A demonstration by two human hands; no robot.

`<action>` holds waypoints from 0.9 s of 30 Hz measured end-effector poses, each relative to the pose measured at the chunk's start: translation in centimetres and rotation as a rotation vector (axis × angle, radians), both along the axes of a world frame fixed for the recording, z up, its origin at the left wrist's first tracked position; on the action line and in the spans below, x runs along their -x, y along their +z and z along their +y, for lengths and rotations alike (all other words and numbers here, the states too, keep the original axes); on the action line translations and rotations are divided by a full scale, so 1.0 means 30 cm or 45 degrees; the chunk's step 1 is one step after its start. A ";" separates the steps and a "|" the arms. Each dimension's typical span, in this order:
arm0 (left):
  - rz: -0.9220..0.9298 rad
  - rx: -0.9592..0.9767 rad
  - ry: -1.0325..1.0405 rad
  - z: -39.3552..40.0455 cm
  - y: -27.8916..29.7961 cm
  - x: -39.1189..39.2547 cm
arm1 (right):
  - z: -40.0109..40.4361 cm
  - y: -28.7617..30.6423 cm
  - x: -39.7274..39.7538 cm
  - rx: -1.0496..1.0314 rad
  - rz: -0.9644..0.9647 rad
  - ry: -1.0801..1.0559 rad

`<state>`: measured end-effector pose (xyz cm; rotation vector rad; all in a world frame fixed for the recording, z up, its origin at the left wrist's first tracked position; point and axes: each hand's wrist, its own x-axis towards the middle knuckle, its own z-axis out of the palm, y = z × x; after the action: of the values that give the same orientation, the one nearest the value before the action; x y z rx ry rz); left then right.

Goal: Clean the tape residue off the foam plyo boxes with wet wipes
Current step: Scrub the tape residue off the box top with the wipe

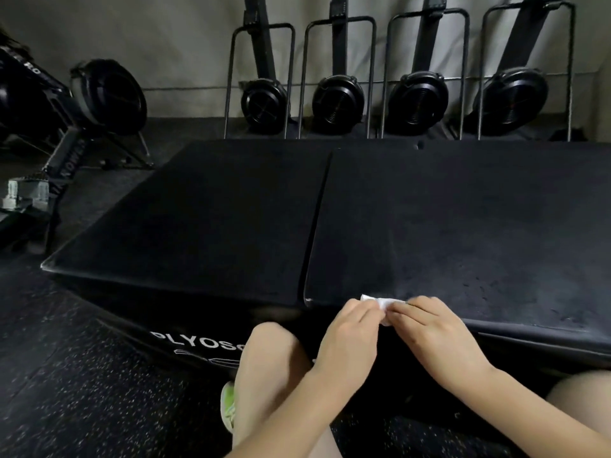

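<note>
Two black foam plyo boxes lie side by side before me, the left box [205, 219] and the right box [463, 219], with a narrow seam between them. A small white wet wipe [383, 304] is at the near edge of the right box. My left hand [350, 332] and my right hand [433, 328] both pinch the wipe between fingertips, one on each side of it. Much of the wipe is hidden by my fingers. Pale scuffs and specks mark the right box's top near its front right.
Several black rowing machines stand upright in metal racks along the back wall [337, 97]. Another rower [66, 133] sits on the floor at left. My bare knee [271, 358] and a green shoe [228, 408] are over the speckled rubber floor [82, 391].
</note>
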<state>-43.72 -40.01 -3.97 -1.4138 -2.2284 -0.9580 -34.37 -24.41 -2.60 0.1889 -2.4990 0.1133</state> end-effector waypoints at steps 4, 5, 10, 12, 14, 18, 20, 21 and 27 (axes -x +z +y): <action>-0.149 -0.152 0.347 -0.148 0.020 0.055 | -0.141 0.022 0.150 0.061 -0.017 0.097; -0.219 -0.175 0.463 -0.180 0.022 0.074 | -0.179 0.031 0.198 0.054 -0.032 0.114; -0.792 -0.156 0.716 -0.251 0.055 0.142 | -0.299 0.059 0.372 -0.024 -0.238 0.139; -0.910 -0.192 0.600 -0.246 0.068 0.171 | -0.291 0.065 0.402 -0.005 -0.278 0.126; -0.925 -0.211 0.503 -0.233 0.090 0.207 | -0.264 0.067 0.423 0.021 -0.336 0.081; -0.926 -0.190 0.434 -0.185 0.105 0.314 | -0.204 0.069 0.468 0.105 -0.492 -0.029; -0.935 -0.177 0.468 -0.150 0.110 0.370 | -0.190 0.072 0.511 0.124 -0.479 -0.044; -0.914 -0.179 0.488 -0.129 0.113 0.397 | -0.178 0.077 0.539 0.136 -0.462 -0.057; -1.011 0.052 0.482 -0.059 0.146 0.526 | -0.133 0.133 0.672 0.330 -0.495 -0.088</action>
<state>-59.51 -41.79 0.42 -0.6026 -2.9179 -1.5073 -54.53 -28.39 1.38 -0.0325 -2.8380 0.4835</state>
